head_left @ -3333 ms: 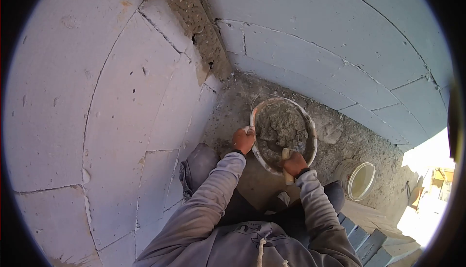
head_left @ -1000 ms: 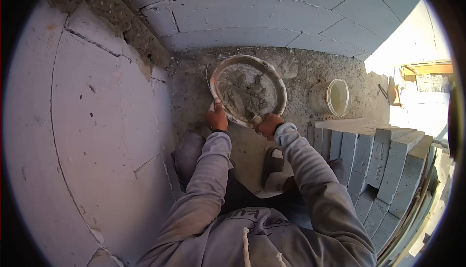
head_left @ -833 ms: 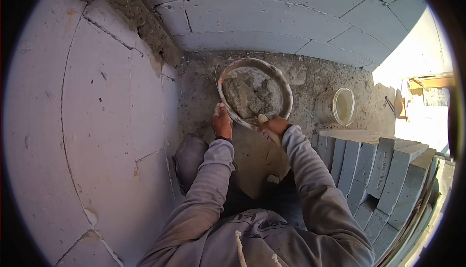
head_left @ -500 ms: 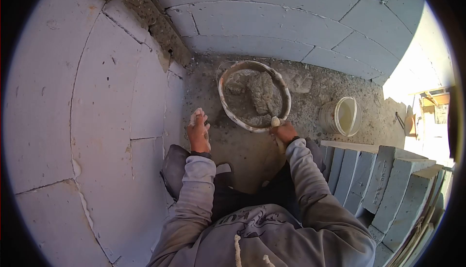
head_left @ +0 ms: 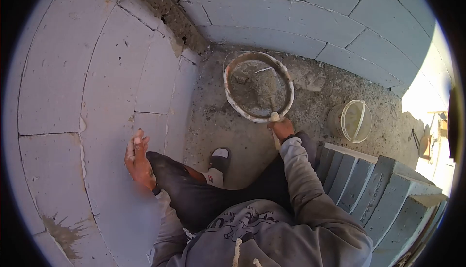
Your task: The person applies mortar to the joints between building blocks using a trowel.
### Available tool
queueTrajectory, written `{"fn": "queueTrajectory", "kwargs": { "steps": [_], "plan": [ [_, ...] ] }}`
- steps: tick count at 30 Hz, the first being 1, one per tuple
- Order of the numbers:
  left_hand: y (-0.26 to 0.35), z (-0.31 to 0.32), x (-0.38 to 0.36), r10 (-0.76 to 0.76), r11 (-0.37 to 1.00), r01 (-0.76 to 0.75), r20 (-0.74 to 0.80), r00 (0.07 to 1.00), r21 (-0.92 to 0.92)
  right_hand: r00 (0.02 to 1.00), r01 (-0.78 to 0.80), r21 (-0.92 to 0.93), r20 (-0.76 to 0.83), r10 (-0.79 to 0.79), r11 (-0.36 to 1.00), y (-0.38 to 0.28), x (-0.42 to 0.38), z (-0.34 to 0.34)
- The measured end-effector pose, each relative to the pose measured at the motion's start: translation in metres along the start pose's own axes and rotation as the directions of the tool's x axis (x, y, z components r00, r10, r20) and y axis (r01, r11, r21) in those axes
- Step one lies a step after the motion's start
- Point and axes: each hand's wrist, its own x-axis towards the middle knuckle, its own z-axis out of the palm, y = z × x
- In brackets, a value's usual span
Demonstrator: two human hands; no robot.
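Note:
My right hand (head_left: 281, 128) is closed around the pale handle of a trowel (head_left: 266, 89). The trowel's mortar-coated blade lies inside a round tub (head_left: 234, 106), over the grey mortar there, and its far edge glints. The tub stands on the concrete floor, its rim smeared white. Off to the left, my left hand (head_left: 139, 162) is raised beside the pale block wall (head_left: 109, 106), palm side turned inward. Its fingers are stretched up, slightly bent, with nothing in them.
To the right of the tub stands a white bucket (head_left: 350, 123) with its handle across the top. Grey blocks (head_left: 359, 179) are stacked at my right side. Another block wall (head_left: 272, 17) closes off the back. My slippered foot (head_left: 220, 159) rests on the floor.
My left hand has moved left and down toward the side wall. The right hand stays on the trowel, whose blade edge now shows. My foot has come into view as the camera shifted.

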Motion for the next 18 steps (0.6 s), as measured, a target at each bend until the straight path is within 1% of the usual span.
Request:
{"fn": "queueTrajectory", "kwargs": {
  "steps": [1, 2, 3, 4, 5, 6, 7, 8, 9, 10, 12, 13, 15, 16, 18],
  "plan": [
    [-0.003, -0.007, 0.004, 0.010, 1.000, -0.010, 0.002, 1.000, -0.003, 0.994, -0.033, -0.028, -0.101, 0.030, 0.999, 0.006, 0.005, 0.007],
    [-0.009, -0.015, 0.007, 0.051, 0.999, -0.051, -0.012, 0.999, -0.013, 0.994, -0.028, -0.023, -0.103, 0.025, 0.999, 0.012, 0.009, 0.009],
    [-0.014, -0.020, 0.006, 0.079, 0.997, -0.080, -0.032, 0.996, -0.020, 0.982, 0.042, -0.173, -0.172, -0.072, 0.984, 0.005, -0.002, 0.012],
    [-0.021, -0.022, 0.006, 0.064, 0.998, -0.065, -0.036, 0.997, -0.017, 0.960, 0.092, -0.328, -0.222, -0.172, 0.940, 0.004, -0.010, 0.013],
    [-0.025, -0.023, 0.008, 0.034, 0.992, -0.032, -0.019, 0.999, 0.119, 0.984, 0.080, -0.250, -0.137, -0.117, 0.965, 0.016, 0.005, 0.010],
    [-0.028, -0.020, 0.012, 0.016, 0.970, -0.014, -0.008, 1.000, 0.243, 0.983, 0.083, -0.253, -0.139, -0.121, 0.964, 0.015, 0.000, 0.005],
    [-0.032, -0.016, 0.016, 0.029, 0.972, -0.024, -0.017, 0.999, 0.235, 0.964, 0.154, -0.170, -0.190, -0.185, 0.973, 0.010, -0.010, 0.003],
    [-0.037, -0.014, 0.019, 0.054, 0.984, -0.049, -0.029, 0.998, 0.172, 0.942, 0.233, -0.082, -0.229, -0.245, 0.969, 0.005, -0.015, 0.008],
    [-0.039, -0.016, 0.023, 0.086, 0.990, -0.080, -0.051, 0.995, 0.114, 0.970, 0.191, -0.017, -0.147, -0.192, 0.981, 0.009, -0.004, 0.005],
    [-0.038, -0.017, 0.026, 0.103, 0.987, -0.092, -0.085, 0.991, 0.129, 0.990, 0.135, 0.036, -0.052, -0.133, 0.990, 0.015, 0.005, 0.002],
    [-0.035, -0.012, 0.033, 0.012, 0.992, -0.008, -0.030, 0.999, 0.129, 0.999, -0.033, 0.231, 0.040, 0.024, 0.972, -0.020, -0.019, 0.002],
    [-0.037, -0.013, 0.035, 0.032, 0.991, -0.025, -0.046, 0.998, 0.132, 0.998, -0.019, 0.241, 0.055, 0.006, 0.970, -0.030, -0.029, 0.006],
    [-0.039, -0.012, 0.042, 0.168, 0.955, -0.156, -0.026, 0.986, 0.254, 0.996, 0.070, 0.319, 0.030, -0.084, 0.945, -0.045, -0.044, 0.011],
    [-0.037, -0.014, 0.046, 0.182, 0.953, -0.170, -0.025, 0.983, 0.252, 0.995, 0.079, 0.329, 0.028, -0.094, 0.941, -0.053, -0.046, 0.013],
    [-0.040, -0.018, 0.049, 0.302, 0.890, -0.259, -0.061, 0.951, 0.374, 0.970, 0.089, 0.555, 0.141, -0.200, 0.827, -0.053, -0.057, 0.012]
  ]
}}
